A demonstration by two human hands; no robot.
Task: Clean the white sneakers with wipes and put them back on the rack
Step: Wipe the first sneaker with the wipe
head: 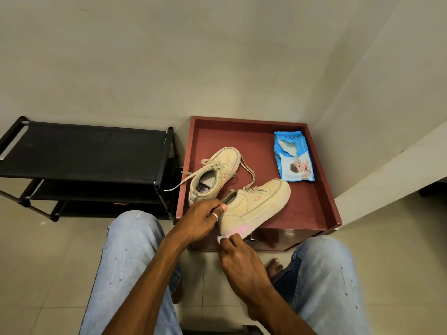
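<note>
Sneakers, both off-white, sit on a low red-brown worktop (312,201) with a raised rim, set in the corner of the room. The near sneaker (256,206) lies at the worktop's front edge, its heel hanging over that edge toward the person and its toe pointing to the far right. The left hand (202,220) grips this shoe at the heel, fingers curled over the collar and the thumb, which wears a ring, pressed on the side. The right hand (238,258) pinches a small white wipe (221,238) in curled fingers and holds it against the sole wall just below the heel, beside a pink patch (239,229) on that wall.

The far sneaker (217,175) rests near the worktop's left edge, opening toward the person, its loose laces trailing over the left rim and across to the near shoe. A blue pack of wipes (294,157) lies flat by the far right corner, well apart from both shoes.

A black shoe rack (84,151) stands on the tiled floor (48,274) just beside the worktop's left edge. Knees in pale jeans (130,252) frame the hands.
</note>
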